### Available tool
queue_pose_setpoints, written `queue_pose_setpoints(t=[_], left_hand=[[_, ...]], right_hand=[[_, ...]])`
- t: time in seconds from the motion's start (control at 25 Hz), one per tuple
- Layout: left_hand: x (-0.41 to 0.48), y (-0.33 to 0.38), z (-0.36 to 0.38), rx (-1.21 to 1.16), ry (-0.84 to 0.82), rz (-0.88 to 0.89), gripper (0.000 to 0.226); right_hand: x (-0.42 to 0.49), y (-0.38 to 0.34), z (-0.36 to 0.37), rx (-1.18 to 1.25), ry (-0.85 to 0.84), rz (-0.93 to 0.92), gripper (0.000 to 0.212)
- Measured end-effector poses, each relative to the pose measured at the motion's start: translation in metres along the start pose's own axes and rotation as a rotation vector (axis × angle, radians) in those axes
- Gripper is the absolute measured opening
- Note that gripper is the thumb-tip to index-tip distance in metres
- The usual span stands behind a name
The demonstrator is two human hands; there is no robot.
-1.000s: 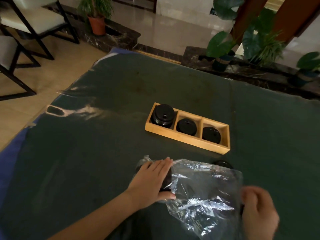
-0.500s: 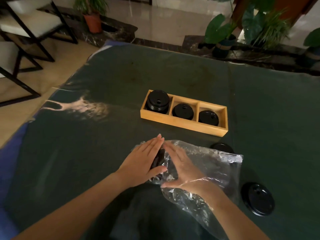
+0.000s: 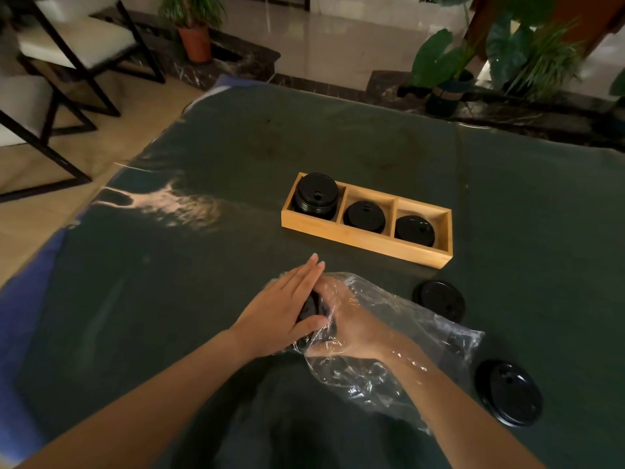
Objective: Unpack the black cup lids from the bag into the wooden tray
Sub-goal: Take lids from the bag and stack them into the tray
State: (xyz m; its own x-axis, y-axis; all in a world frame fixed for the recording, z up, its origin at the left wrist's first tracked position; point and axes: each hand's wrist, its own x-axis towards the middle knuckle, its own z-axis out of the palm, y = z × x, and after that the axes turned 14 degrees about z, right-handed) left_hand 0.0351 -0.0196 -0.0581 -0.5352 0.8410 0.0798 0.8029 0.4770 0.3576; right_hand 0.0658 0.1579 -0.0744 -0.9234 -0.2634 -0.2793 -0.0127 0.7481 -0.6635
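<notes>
The wooden tray (image 3: 367,241) sits on the dark green counter (image 3: 169,282), and everything else is told from it. It has three boxes in a row. The left box holds a tall stack of black cup lids (image 3: 316,196). The middle box holds a shorter stack (image 3: 364,216), and the right box holds another short stack (image 3: 415,230).

Nearer to the person than the tray lies the clear plastic bag (image 3: 389,346), crinkled and flat on the counter. The right hand (image 3: 351,321) is pushed inside the bag, so the plastic covers it up past the wrist. The left hand (image 3: 287,308) stays outside, fingers straight and close together, pressed against the closed end of the bag. Between the two hands sits a small stack of black lids (image 3: 313,308) — both hands squeeze it from each side.

Two lone lids lie on the counter. One (image 3: 439,299) is just in front of the tray's right end, beside the bag. The other (image 3: 509,392) lies nearer the person — well apart from the tray.
</notes>
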Motion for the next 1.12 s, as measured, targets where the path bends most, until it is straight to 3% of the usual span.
queue_pose_setpoints(t=[0.16, 0.28, 0.4, 0.52, 0.68, 0.96, 1.12], left_hand=[[-0.002, 0.000, -0.002, -0.093, 0.104, -0.023, 0.065], [-0.002, -0.005, -0.001, -0.153, 0.206, -0.084, 0.052], [-0.004, -0.008, 0.001, -0.197, 0.234, -0.089, 0.057], [-0.006, -0.009, 0.001, -0.193, 0.246, -0.073, 0.060], [-0.006, -0.007, 0.000, -0.196, 0.250, -0.074, 0.063], [-0.007, 0.005, 0.001, 0.086, 0.301, -0.028, 0.023], [-0.009, 0.008, 0.005, 0.205, 0.248, -0.085, 0.029]], right_hand=[[-0.009, 0.010, -0.004, 0.127, -0.036, 0.042, 0.091], [-0.015, 0.019, -0.008, 0.090, -0.049, 0.080, 0.080], [-0.013, 0.020, -0.007, 0.062, -0.060, 0.049, 0.074], [-0.012, 0.012, -0.008, 0.076, -0.031, 0.034, 0.069], [-0.011, 0.003, -0.009, -0.049, -0.039, 0.005, 0.082], [-0.022, 0.002, -0.024, -0.171, -0.027, 0.028, 0.078], [-0.036, 0.007, -0.034, -0.170, -0.025, 0.054, 0.074]])
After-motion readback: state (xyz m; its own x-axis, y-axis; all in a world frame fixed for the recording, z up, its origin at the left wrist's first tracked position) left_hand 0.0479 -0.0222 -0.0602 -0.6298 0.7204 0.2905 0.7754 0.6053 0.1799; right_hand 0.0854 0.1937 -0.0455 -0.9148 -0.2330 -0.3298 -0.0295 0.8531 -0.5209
